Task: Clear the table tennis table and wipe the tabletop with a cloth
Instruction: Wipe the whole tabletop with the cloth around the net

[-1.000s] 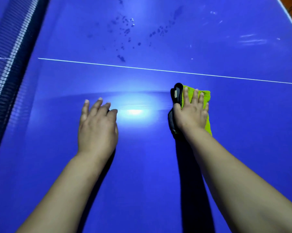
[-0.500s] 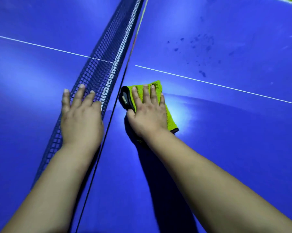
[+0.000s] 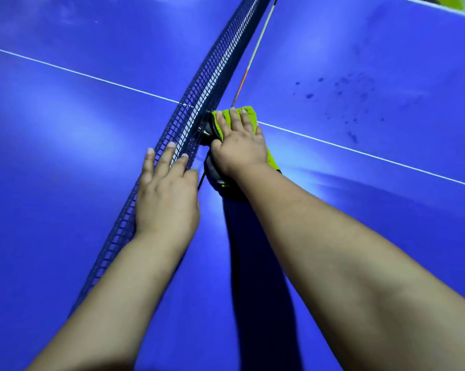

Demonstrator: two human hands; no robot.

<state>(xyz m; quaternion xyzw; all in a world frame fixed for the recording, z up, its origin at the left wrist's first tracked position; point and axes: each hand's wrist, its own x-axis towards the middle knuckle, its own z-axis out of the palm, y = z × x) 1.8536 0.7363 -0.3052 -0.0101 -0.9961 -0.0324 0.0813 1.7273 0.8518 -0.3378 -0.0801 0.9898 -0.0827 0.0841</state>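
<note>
Cloth (image 3: 248, 113) flat under right hand (image 3: 239, 147), green side up, dark edge (image 3: 212, 129) poking out on the thumb side. No real grab going on: fingers (image 3: 246, 121) straight and spread, just pressing down on the pile, palm on top too. All of it on the table (image 3: 65, 170), thumb side jammed right up against the foot of the net (image 3: 212, 73). White line (image 3: 360, 152) vanishing under the cloth just right of the knuckles, then popping out again on the other side of the net.

Left hand (image 3: 167, 194) just beside the right one, thumb side close to the right wrist. Also flat and relaxed, holding nothing. Fingers stretched out over the top of the net, tips pointing away. Can't tell whether actually resting on the net or floating just above it.

Off to the right of the pressing hand, well apart from the cloth and beyond the line: bunch of dark specks (image 3: 333, 100) on the blue. Bright glare patch (image 3: 290, 159) just right of the right wrist. Arm shadow (image 3: 258, 263) between the two forearms, running back from under the cloth. Thin pale strip (image 3: 258, 44) alongside the net, straight ahead of the right fingertips, far end out of view.
</note>
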